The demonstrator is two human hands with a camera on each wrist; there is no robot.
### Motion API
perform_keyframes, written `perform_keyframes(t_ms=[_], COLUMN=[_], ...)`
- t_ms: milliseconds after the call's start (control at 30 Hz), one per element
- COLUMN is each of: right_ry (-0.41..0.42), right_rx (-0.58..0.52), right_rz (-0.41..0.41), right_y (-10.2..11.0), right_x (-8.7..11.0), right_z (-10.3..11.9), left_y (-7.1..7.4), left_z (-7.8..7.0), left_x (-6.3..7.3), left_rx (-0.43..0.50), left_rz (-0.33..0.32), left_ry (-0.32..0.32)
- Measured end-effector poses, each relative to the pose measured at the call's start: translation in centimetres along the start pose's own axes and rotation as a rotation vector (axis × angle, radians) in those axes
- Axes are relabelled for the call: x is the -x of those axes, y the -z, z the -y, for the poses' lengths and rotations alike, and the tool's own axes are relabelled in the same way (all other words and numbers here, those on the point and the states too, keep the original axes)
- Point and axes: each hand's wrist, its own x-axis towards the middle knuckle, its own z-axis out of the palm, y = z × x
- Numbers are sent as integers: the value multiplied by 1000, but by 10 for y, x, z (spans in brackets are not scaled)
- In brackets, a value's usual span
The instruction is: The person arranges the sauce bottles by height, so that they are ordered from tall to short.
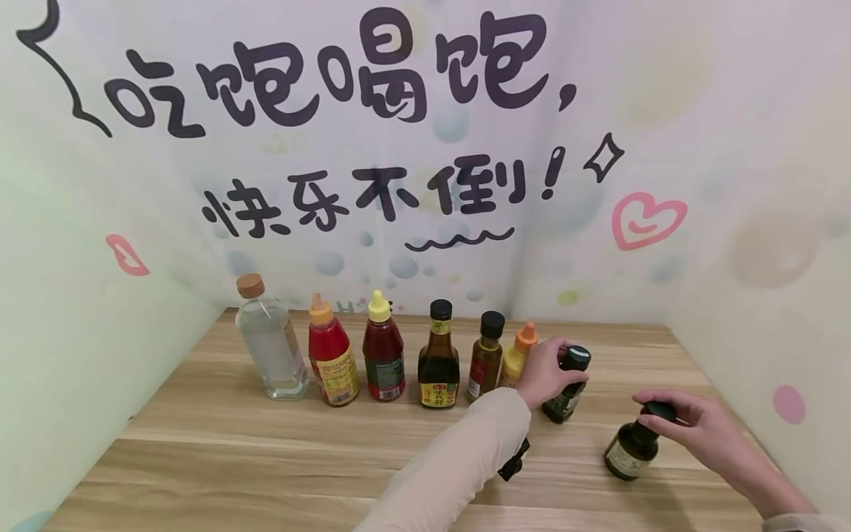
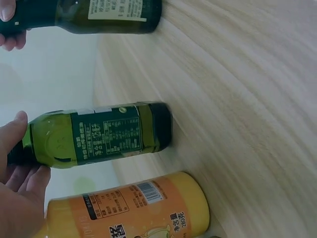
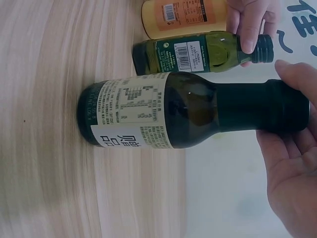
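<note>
My left hand (image 1: pixel 541 369) pinches the neck of a green olive oil bottle (image 2: pixel 109 134) just under its dark cap. This bottle stands upright beside the yellow squeeze bottle (image 1: pixel 513 362) with an orange nozzle. Further right, my right hand (image 1: pixel 708 428) holds a dark glass bottle (image 1: pixel 631 452) by its dark top, thumb and fingers on opposite sides. In the right wrist view, the dark bottle (image 3: pixel 133 111) shows a cream label with a white sticker, and its base appears to be on the table. The left sleeve hides part of the table.
A row of bottles runs leftward: a brown bottle (image 1: pixel 487 355), a soy sauce bottle (image 1: pixel 439 362), two red sauce bottles (image 1: pixel 384 362) (image 1: pixel 335 362) and a clear bottle (image 1: pixel 271 347). A black object (image 1: pixel 514 461) shows partly behind the sleeve. A printed cloth (image 1: pixel 372 258) backs the wooden table (image 1: pixel 266 458).
</note>
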Motion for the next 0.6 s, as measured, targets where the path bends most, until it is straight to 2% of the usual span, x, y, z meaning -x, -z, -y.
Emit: perform_keyframes(t_ms=[167, 600], right_ry=[28, 27], right_rx=[-22, -46], right_rz=[-22, -52], right_y=[-3, -6], right_x=[1, 3], right_z=[-2, -3], left_y=[-1, -6], left_z=[1, 3], left_x=[1, 3], left_rx=[0, -3], left_rz=[-9, -72], left_ry=[-21, -26])
